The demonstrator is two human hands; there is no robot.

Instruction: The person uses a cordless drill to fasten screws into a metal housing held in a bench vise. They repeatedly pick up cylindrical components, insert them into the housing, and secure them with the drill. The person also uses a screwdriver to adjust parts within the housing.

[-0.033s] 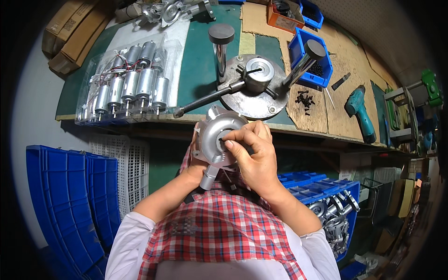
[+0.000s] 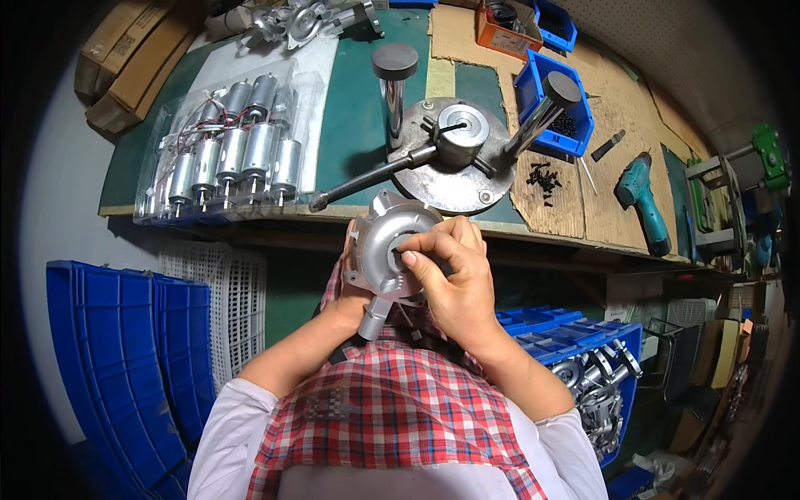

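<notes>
While my left hand (image 2: 354,287) cups the silver housing (image 2: 387,250) just off the table (image 2: 358,117) edge, my right hand (image 2: 450,275) pinches a small dark part at its centre (easily fumbled); a slip could drop it floorward.

White long sleeves; red plaid apron — bare hands.
</notes>
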